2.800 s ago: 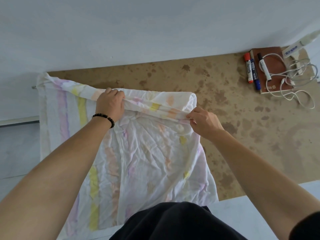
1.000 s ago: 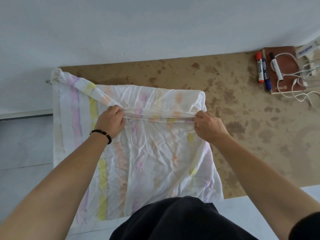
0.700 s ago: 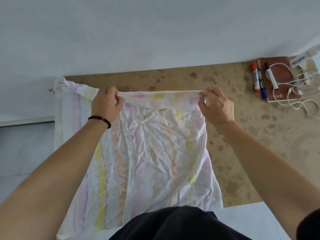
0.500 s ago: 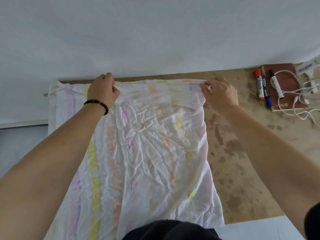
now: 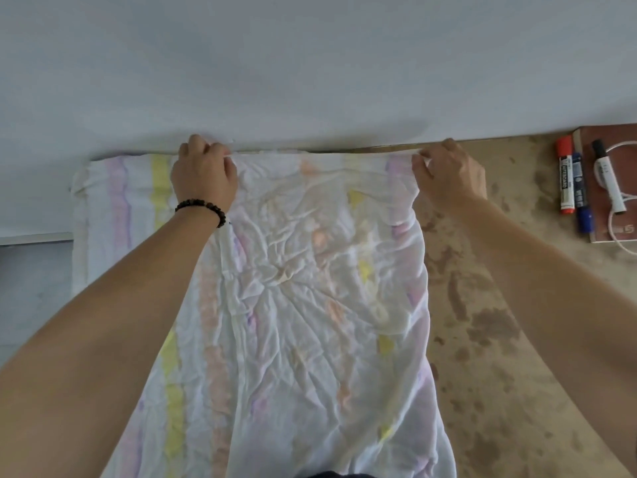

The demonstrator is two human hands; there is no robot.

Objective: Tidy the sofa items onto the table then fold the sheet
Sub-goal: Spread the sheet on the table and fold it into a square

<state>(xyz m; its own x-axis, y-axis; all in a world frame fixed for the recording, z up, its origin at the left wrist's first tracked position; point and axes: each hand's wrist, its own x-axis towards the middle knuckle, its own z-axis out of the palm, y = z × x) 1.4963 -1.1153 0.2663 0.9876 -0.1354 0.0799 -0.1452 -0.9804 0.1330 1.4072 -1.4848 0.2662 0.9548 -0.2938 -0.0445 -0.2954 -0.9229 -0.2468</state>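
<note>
The left hand (image 5: 205, 175) has its fingers curled around the far edge of the sheet (image 5: 310, 305), pinching the cloth against the thumb; a dark beaded bracelet (image 5: 201, 207) sits on that wrist. The right hand (image 5: 448, 177) grips the same edge further right, at the sheet's far right corner, with its fingers bent over the fabric. Between the two hands the edge runs straight and taut along the back of the table (image 5: 499, 322), close against the pale wall (image 5: 310, 63). The sheet is white with faded yellow, pink and purple stripes, and it is heavily creased. It lies spread over the left part of the brown, stained table, reaching from the wall towards the person. On the far right of the table, well apart from the sheet, a red marker (image 5: 565, 177) and a blue marker (image 5: 580, 191) lie side by side, touching a brown notebook (image 5: 603, 225). A black-capped marker (image 5: 608, 181) rests on the notebook.
</note>
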